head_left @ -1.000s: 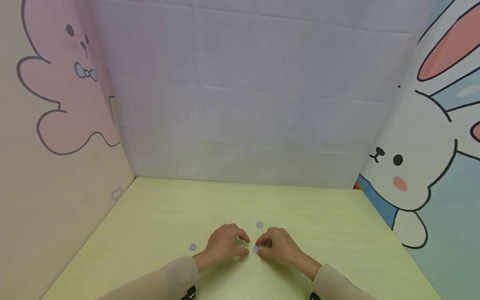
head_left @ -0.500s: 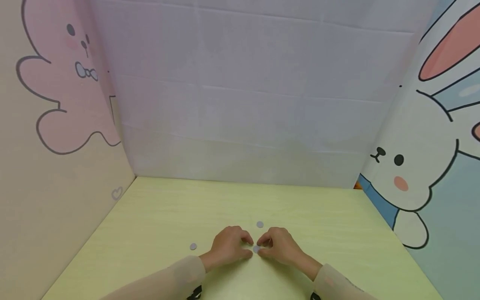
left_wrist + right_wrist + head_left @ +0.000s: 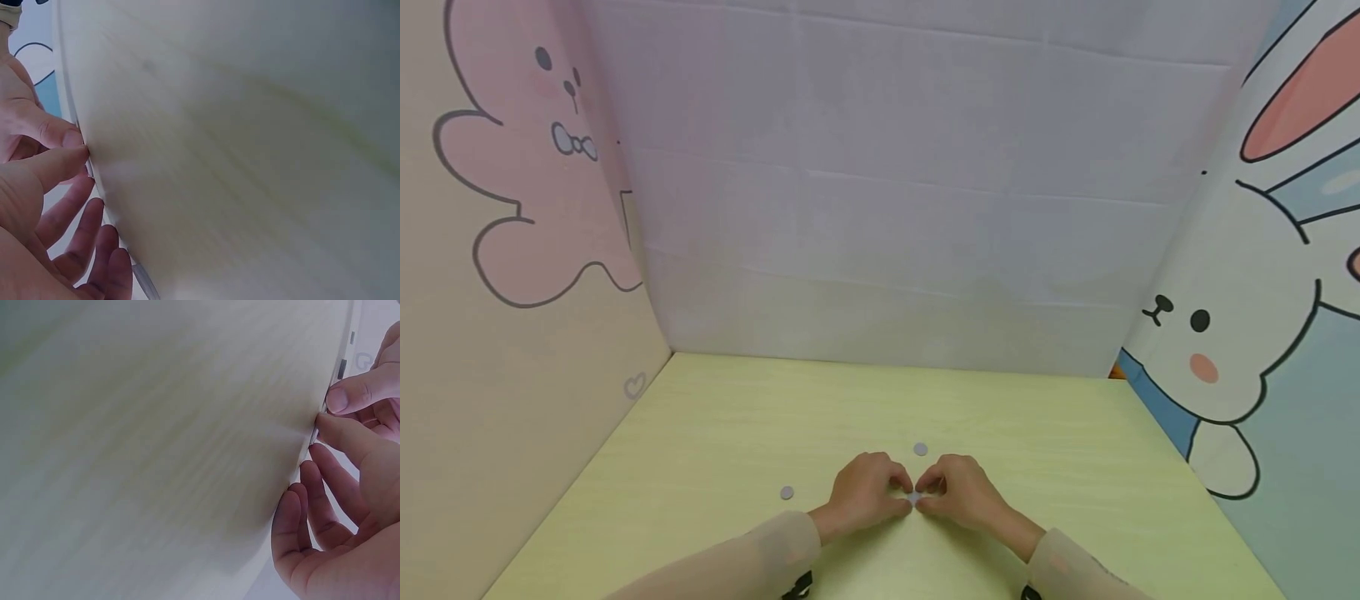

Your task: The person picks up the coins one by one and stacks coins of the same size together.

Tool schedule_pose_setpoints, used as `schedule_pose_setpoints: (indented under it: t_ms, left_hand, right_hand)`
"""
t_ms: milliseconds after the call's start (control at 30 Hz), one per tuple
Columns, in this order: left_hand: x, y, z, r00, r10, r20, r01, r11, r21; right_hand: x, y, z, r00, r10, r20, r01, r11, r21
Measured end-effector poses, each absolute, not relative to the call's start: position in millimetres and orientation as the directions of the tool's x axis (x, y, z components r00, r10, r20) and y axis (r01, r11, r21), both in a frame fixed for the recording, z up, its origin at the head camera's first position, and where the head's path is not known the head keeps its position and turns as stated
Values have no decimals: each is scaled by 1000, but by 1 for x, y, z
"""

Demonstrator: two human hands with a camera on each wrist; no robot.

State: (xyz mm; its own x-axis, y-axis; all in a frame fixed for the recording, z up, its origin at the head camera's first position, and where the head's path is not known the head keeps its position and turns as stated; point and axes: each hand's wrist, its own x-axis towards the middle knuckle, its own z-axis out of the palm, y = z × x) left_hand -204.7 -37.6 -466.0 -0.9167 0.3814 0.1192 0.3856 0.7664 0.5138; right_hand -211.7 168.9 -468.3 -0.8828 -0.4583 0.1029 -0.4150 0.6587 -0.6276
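Observation:
A small flat grey disc point(image 3: 914, 497), coin-like, lies on the table between my hands, mostly covered by fingertips. My left hand point(image 3: 868, 492) reaches it from the left, with thumb and index fingertip at its edge. From the right, my right hand point(image 3: 961, 493) pinches the same disc with thumb and index finger. The fingertips of both hands almost meet over it. In the right wrist view, the disc's thin edge point(image 3: 314, 435) shows between the right thumb and index finger. The other fingers of both hands are bent, their tips down at the tabletop.
A second grey disc point(image 3: 921, 448) lies just beyond the hands, and a third disc point(image 3: 787, 492) to the left of the left hand. The pale yellow-green table point(image 3: 722, 417) is bounded by a white back sheet point(image 3: 880, 208) and cartoon-printed side panels.
My left hand has moved right until its fingertips reach the middle disc. The right hand stays at the disc almost unmoved. The other two discs lie where they were.

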Motion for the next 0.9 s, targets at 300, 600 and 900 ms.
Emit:
schedule_pose_setpoints:
  t_ms: [300, 600, 900]
  left_hand:
    - [-204, -37, -465, -925, 361, 115, 366, 770, 522]
    - [-205, -37, -465, -925, 356, 134, 373, 778, 506]
    - [-205, -36, -467, -923, 360, 135, 376, 772, 512]
  right_hand:
    - [-213, 169, -470, -883, -457, 107, -417, 658, -627]
    - [-215, 170, -470, -877, -468, 108, -424, 647, -634]
    - [-221, 181, -464, -870, -485, 89, -422, 638, -645]
